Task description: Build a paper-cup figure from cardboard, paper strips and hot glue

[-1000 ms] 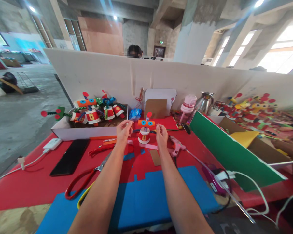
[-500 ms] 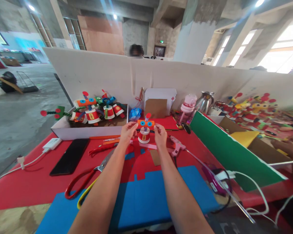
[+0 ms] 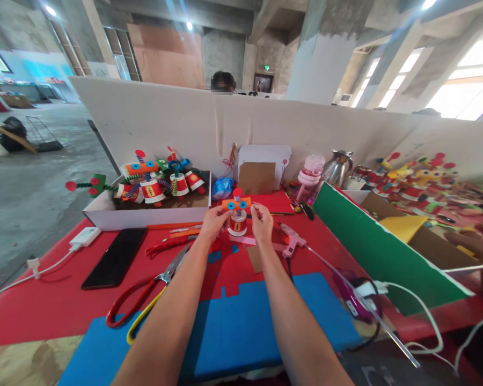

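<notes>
A small craft robot (image 3: pixel 237 216) stands on the red table: a white cup body with a red band, a spring neck and an orange head with blue eyes. My left hand (image 3: pixel 213 221) pinches the left end of a thin dark wire beside the cup. My right hand (image 3: pixel 262 222) pinches the wire's right end. Both hands sit close against the figure, fingers closed.
A white box (image 3: pixel 145 217) of finished robots stands at the back left. Red-handled scissors (image 3: pixel 145 292), a black phone (image 3: pixel 115 258), a pink glue gun (image 3: pixel 292 238) and blue foam sheet (image 3: pixel 241 321) lie nearby. A green board (image 3: pixel 370 252) leans at right, near another person's hand (image 3: pixel 473 244).
Both hands have drawn inward toward the craft robot, from apart on each side to close against it, pinching the wire ends.
</notes>
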The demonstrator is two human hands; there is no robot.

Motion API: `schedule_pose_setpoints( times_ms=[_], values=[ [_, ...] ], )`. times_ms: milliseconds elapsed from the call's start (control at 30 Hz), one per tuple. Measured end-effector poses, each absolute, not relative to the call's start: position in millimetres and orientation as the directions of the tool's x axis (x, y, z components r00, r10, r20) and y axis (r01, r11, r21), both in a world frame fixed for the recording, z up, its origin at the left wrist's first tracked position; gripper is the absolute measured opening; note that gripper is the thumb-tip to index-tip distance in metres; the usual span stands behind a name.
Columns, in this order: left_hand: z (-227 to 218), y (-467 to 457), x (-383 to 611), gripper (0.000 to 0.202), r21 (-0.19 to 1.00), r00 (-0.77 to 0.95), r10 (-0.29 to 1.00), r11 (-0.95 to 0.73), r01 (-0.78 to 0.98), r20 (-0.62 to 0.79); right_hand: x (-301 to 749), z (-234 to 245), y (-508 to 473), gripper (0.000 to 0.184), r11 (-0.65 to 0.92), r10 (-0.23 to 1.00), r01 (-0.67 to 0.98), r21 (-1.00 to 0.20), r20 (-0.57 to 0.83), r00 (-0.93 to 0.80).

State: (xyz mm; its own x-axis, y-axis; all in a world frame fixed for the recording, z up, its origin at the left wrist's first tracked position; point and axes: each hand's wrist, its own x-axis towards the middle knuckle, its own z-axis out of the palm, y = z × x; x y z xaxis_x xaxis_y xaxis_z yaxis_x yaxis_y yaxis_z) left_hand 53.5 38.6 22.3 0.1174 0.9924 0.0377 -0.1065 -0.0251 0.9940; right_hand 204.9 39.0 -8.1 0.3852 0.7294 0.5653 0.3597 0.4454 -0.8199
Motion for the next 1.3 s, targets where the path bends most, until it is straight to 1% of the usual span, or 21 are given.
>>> schedule_pose_setpoints(
  times_ms=[200, 433, 700, 1033, 1300],
  values=[
    [20.6, 39.4, 52.3, 0.028, 0.991, 0.088, 0.995, -0.035, -0.131, 0.047, 204.4, -3.8, 36.0, 0.028, 0.456, 0.716, 0.374, -0.808, 0.582, 0.385],
    [16.8, 40.6, 51.6, 0.032, 0.995, 0.078, 0.997, -0.015, -0.101, 0.023, 203.0, 1.9, 31.8, 0.028, 0.474, 0.722, 0.403, -0.783, 0.607, 0.331],
    [13.5, 42.5, 51.3, 0.029, 0.995, 0.075, 0.997, 0.001, -0.095, 0.006, 202.3, 2.2, 30.7, 0.029, 0.487, 0.728, 0.424, -0.763, 0.623, 0.286],
    [11.8, 42.5, 50.4, 0.021, 0.996, 0.075, 0.997, 0.015, -0.091, -0.009, 202.6, 0.4, 30.9, 0.029, 0.49, 0.727, 0.431, -0.758, 0.628, 0.278],
    [11.9, 41.4, 51.1, 0.024, 0.996, 0.072, 0.997, 0.023, -0.088, -0.016, 202.6, -0.7, 30.4, 0.029, 0.482, 0.729, 0.434, -0.761, 0.623, 0.283]
  ],
)
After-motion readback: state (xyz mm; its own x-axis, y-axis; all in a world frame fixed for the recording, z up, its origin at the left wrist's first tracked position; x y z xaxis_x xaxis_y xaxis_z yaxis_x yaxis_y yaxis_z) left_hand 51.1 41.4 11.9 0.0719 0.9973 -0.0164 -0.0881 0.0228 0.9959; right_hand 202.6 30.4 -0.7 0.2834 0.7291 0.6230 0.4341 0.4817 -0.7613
